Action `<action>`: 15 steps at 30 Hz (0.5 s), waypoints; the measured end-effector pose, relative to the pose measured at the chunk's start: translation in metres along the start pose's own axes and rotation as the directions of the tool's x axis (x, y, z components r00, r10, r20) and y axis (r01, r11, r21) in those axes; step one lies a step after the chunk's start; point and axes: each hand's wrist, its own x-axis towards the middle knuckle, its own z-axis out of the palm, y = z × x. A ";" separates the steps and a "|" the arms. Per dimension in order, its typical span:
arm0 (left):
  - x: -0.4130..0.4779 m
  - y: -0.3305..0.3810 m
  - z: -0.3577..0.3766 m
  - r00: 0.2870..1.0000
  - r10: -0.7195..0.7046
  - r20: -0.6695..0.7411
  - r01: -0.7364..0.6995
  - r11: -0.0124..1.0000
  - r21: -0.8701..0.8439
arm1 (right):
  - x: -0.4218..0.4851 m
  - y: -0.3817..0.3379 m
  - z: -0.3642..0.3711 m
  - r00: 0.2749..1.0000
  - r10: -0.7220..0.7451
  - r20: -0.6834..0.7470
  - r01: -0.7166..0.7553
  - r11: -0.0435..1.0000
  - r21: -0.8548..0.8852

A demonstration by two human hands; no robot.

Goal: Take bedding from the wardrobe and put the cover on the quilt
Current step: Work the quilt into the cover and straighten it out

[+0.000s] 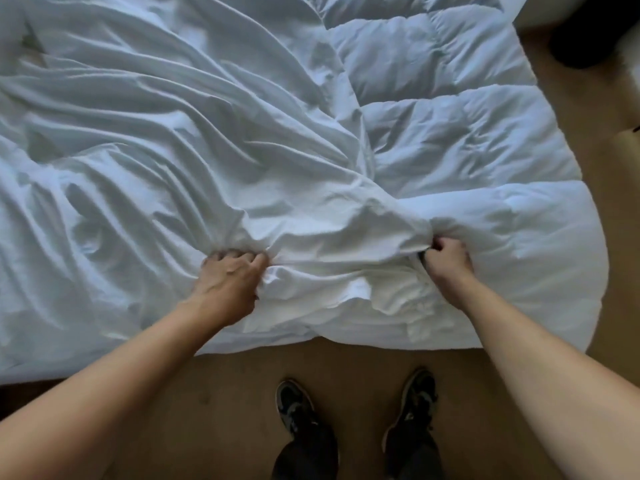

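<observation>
A thin, wrinkled white cover point(166, 140) lies spread over the left and middle of the bed. A puffy white quilt point(460, 140) with stitched squares shows bare on the right side. My left hand point(230, 282) grips a bunch of the cover near the bed's front edge. My right hand point(448, 259) pinches the cover's edge where it meets the quilt. The cover is drawn tight in folds between both hands. How far the quilt reaches beneath the cover is hidden.
I stand on brown carpet point(214, 410) at the foot of the bed, black shoes point(298, 407) close to its edge. A dark object point(588, 36) and pale furniture sit at the far right, beyond the bed's corner.
</observation>
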 end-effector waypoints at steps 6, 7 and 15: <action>0.034 0.054 -0.008 0.996 -0.039 -0.074 0.043 0.998 0.045 | 0.013 -0.027 0.007 0.644 -0.092 0.760 -0.510 0.689 0.516; 0.040 0.060 -0.006 0.998 -0.061 -0.030 0.063 0.997 0.054 | 0.012 -0.030 0.018 0.596 -0.050 0.802 -0.515 0.741 0.430; 0.054 0.061 0.019 0.983 -0.171 0.063 0.172 0.985 -0.006 | -0.009 -0.070 0.071 0.732 0.017 0.681 -0.097 0.992 0.079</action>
